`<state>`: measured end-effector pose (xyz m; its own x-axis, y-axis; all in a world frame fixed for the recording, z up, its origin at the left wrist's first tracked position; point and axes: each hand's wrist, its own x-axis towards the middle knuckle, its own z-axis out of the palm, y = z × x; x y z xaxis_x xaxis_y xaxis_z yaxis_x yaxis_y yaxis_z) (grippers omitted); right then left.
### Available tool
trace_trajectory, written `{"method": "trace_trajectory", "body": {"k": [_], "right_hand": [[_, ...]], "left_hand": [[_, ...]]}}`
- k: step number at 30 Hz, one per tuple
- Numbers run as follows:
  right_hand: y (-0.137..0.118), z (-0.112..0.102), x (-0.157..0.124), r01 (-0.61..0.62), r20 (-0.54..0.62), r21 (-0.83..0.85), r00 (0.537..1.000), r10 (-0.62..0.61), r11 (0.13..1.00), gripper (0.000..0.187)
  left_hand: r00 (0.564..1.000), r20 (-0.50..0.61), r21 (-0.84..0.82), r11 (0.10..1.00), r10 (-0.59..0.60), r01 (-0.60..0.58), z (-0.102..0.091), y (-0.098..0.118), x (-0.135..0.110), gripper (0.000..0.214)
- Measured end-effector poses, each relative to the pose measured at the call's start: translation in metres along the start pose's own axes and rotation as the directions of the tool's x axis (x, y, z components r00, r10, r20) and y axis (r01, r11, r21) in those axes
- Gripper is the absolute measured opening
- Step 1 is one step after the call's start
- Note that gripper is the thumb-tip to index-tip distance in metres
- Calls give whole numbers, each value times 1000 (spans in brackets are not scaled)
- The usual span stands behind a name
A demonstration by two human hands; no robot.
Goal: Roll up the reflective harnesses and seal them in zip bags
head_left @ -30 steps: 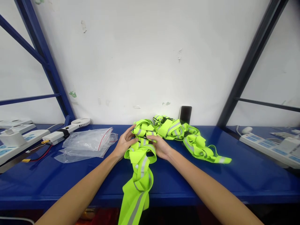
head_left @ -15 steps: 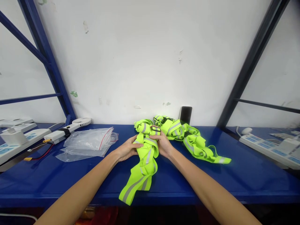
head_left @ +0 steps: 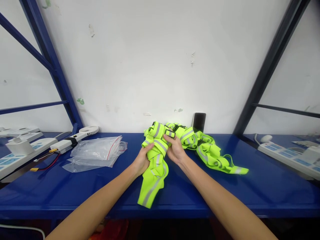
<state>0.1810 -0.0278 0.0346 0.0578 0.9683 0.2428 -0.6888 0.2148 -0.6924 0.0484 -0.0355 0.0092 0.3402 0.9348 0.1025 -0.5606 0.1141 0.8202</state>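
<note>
My left hand (head_left: pixel 142 160) and my right hand (head_left: pixel 175 149) both grip a bundle of neon yellow reflective strap (head_left: pixel 156 150) with grey stripes, raised a little above the blue shelf (head_left: pixel 75 186). The fingers of each hand are curled round the gathered loops. A tail of the strap hangs down to the shelf's front edge. A small black buckle (head_left: pixel 169 133) sits by my right thumb. More of the same yellow strap (head_left: pixel 212 153) lies heaped to the right, behind my right hand.
Clear zip bags (head_left: pixel 96 154) lie left of my hands. A white handheld fan (head_left: pixel 75 137) and white power strips (head_left: pixel 22 151) sit far left. A black phone (head_left: pixel 199 122) leans on the wall. Another power strip (head_left: pixel 290 155) lies right. Blue rack posts frame both sides.
The strap's hanging tail has been pulled up from below the shelf edge and gathered into a tighter bundle. Both hands have closed round it and lifted it slightly.
</note>
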Motion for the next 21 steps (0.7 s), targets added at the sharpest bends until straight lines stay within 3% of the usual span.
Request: {"method": "trace_trajectory", "body": {"k": [4,8,12,16,21], "right_hand": [[-2,-4,-1,0,98,-92,995,9,996,34],[-8,-16,-1,40,255,-291,966,37,956,42],[-17,-25,-2,174,357,-517,934,27,838,37],[-16,-24,-3,339,340,-567,927,-162,751,27],[-16,-24,3,442,248,-615,894,-372,653,23]], "left_hand": [[983,52,125,978,-173,166,-3,-8,1,41],[988,-20,213,965,-154,155,-9,-9,2,26],[981,-13,263,946,-194,190,-12,-6,1,26],[974,25,312,928,-224,205,-10,-3,-2,30],[958,125,400,897,-259,190,-3,0,-11,30]]}}
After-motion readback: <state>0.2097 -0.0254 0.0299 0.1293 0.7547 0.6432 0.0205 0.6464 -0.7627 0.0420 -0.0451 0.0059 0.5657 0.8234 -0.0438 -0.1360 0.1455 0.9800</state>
